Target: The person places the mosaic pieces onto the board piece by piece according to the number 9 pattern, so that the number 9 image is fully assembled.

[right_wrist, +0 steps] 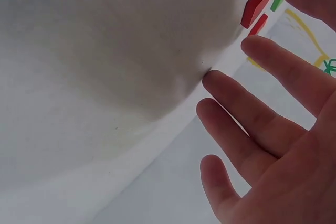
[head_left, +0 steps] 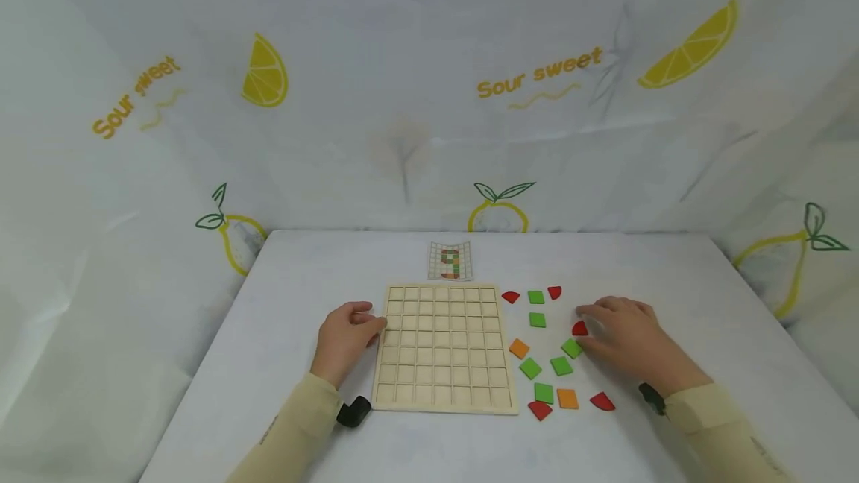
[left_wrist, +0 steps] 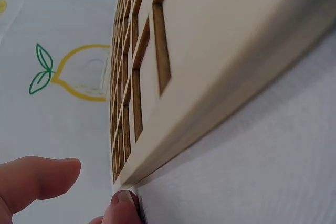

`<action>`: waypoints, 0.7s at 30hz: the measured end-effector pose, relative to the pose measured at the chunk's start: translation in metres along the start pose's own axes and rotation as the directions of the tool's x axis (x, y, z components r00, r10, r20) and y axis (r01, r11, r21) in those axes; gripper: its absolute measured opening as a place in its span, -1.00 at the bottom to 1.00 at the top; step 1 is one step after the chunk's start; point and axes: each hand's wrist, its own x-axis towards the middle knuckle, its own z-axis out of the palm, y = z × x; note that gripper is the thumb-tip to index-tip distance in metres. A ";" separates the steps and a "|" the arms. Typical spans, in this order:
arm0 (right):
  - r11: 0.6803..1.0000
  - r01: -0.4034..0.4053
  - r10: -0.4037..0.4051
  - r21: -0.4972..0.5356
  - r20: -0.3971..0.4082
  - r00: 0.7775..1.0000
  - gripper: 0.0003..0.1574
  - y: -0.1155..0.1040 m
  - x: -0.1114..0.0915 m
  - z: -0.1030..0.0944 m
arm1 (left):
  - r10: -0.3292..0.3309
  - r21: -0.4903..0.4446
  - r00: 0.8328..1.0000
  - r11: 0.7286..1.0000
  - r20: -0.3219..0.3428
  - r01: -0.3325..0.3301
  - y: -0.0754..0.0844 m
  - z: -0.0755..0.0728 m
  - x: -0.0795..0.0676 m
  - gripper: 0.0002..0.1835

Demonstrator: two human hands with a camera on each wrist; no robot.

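A wooden grid board [head_left: 441, 340] lies flat on the table, its cells bare. My left hand [head_left: 344, 340] is at its left edge, with the thumb touching or nearly touching the rim; the left wrist view shows the same board [left_wrist: 184, 72] close up beside the fingertips. To the right of the board my right hand [head_left: 624, 338] hovers low over the table with its fingers spread. A red quarter-round tile [head_left: 580, 329] lies between its thumb and index finger, and a green square tile [head_left: 572, 348] is by the thumb tip. Nothing is visibly gripped.
Several green squares [head_left: 530, 368], orange squares [head_left: 567, 399] and red quarter-rounds [head_left: 602, 402] are scattered between board and right hand. A small pattern card [head_left: 450, 261] lies behind the board. White cloth with lemon prints [head_left: 496, 215] hangs at the table's back.
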 end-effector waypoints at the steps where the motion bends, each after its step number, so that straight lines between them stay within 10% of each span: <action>1: 1.000 0.003 -0.003 0.004 0.006 1.000 -0.32 -0.001 0.001 0.000 | -0.003 0.010 1.000 1.000 -0.004 0.003 0.000 -0.001 -0.001 -0.47; 21: 0.999 0.038 -0.036 -0.037 0.050 0.998 -0.64 -0.002 0.012 -0.002 | 0.047 0.074 0.999 0.996 0.023 -0.048 -0.001 -0.001 -0.006 -0.61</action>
